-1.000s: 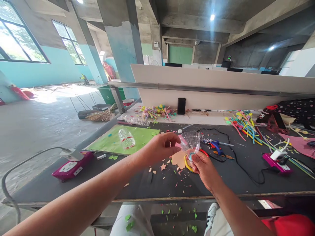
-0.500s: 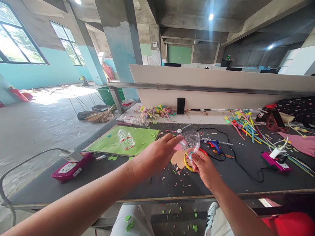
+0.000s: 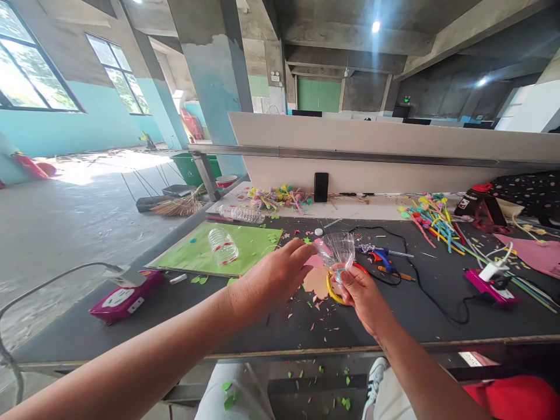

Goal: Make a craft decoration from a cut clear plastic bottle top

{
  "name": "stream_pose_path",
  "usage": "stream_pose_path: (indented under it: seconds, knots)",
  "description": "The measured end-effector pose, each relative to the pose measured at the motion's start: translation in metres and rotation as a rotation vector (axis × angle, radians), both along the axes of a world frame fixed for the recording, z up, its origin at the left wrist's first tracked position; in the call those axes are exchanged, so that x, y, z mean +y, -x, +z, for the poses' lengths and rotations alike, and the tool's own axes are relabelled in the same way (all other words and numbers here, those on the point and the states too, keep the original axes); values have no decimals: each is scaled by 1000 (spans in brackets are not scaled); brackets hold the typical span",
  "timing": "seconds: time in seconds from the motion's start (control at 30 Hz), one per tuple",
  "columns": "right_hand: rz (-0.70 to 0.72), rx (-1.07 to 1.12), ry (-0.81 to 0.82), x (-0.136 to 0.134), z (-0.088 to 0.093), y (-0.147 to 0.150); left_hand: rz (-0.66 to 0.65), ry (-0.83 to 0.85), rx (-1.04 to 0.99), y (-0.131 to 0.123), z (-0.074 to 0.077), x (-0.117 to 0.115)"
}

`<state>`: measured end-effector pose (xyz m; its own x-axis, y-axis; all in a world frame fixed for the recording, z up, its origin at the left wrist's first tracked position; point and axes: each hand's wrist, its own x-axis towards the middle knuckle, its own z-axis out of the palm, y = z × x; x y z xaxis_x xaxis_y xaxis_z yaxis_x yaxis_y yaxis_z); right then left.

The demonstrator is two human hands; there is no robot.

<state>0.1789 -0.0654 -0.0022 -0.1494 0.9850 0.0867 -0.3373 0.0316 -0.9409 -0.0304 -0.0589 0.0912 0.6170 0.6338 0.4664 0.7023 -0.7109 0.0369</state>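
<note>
My right hand grips the neck end of a clear plastic bottle top, whose body is cut into thin strips that fan upward. My left hand is at the left side of the fan, fingers bent and closed around the outer strips; its thumb is mostly hidden. Behind my right hand show the yellow and red handles of scissors, partly covered. Below the strips lie a tan paper piece and pink paper.
A cut clear bottle piece lies on green sheets; another bottle is behind. A blue glue gun with a black cord is to the right. Purple power strips sit at both sides. Pipe cleaners and a phone are behind.
My left hand has shifted slightly left and its fingertips have drawn back along the strips. My right hand keeps its hold on the bottle top.
</note>
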Motion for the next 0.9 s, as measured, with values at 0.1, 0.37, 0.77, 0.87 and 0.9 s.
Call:
stream_pose_path:
  seconds: [0.1, 0.37, 0.77, 0.87, 0.9]
  knots:
    - [-13, -4, 6, 1, -1, -1, -37, -64, 42, 3, 1, 1]
    - [-12, -24, -4, 2, -3, 0, 41, -107, 318, 8, -1, 1]
    - [-15, -57, -26, 2, -3, 0, 58, -216, 374, 0, 11, -5]
    - [-11, -84, -31, 1, -4, 0, 38, -267, 362, -3, 11, 0]
    - [-17, -102, -35, 1, -4, 0, 27, -280, 359, -4, 11, 2]
